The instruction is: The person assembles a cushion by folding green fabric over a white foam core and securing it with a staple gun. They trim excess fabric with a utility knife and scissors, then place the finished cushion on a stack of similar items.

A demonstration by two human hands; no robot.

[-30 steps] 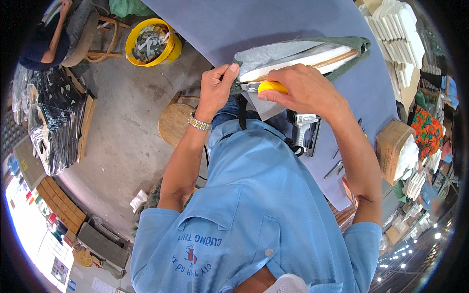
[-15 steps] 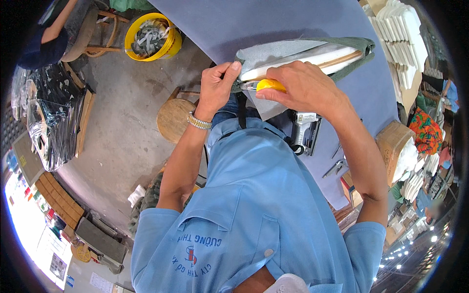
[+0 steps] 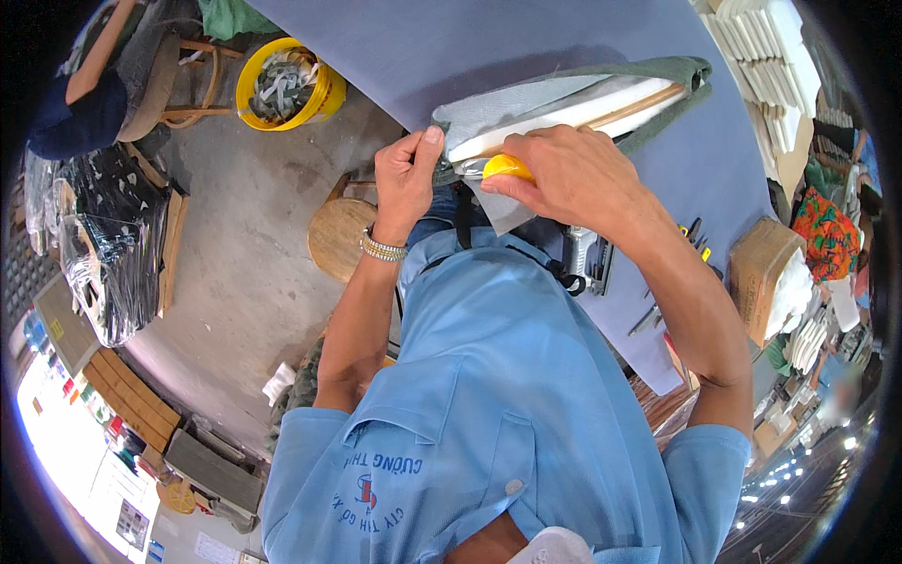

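A foam-padded wooden panel [image 3: 568, 117], loosely wrapped in grey-green fabric [image 3: 512, 101], stands on the blue-grey table, its white foam and wood strip showing along the open side. At the left corner my left hand [image 3: 406, 179] pinches the fabric edge between thumb and fingers. Close beside it, my right hand [image 3: 578, 174] is closed round a yellow-handled tool [image 3: 507, 167]. Its metal end reaches the fabric corner, but its exact kind is hidden by my fingers. A pale cloth flap [image 3: 505, 212] hangs below the corner.
A staple gun [image 3: 584, 254] lies by my waist at the table [image 3: 376, 38] edge, with hand tools [image 3: 695, 235] farther right. White padded pieces [image 3: 766, 56] are stacked at right, near a cardboard box [image 3: 756, 273]. Left are a round stool [image 3: 340, 235] and yellow scrap bucket [image 3: 329, 94].
Both hands and the wrapped panel have shifted slightly left in the picture. My grips on the fabric and the yellow-handled tool stay the same.
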